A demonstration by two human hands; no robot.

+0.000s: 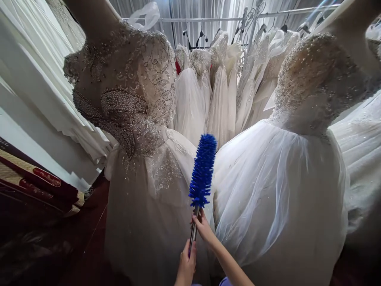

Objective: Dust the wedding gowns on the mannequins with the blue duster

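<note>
Presently holding a blue duster [201, 184] by its metal handle [193, 235] with both hands, with the top leaning a little to the right. Gripping low on the duster's handle with the left hand [187, 261], closed around it; gripping higher with the right hand [204, 227], also closed around it, just beneath the bristled head [204, 167]. Thus having the bristled head above both grips. To the left of the duster, seeing a beaded dress [127, 107]; to its right, a wide-skirted white dress [262, 171]. Behind the duster, seeing hanging dresses [218, 95] on a metal rack [196, 20]. Cannot tell of any contact between bristled head and dresses.
</note>
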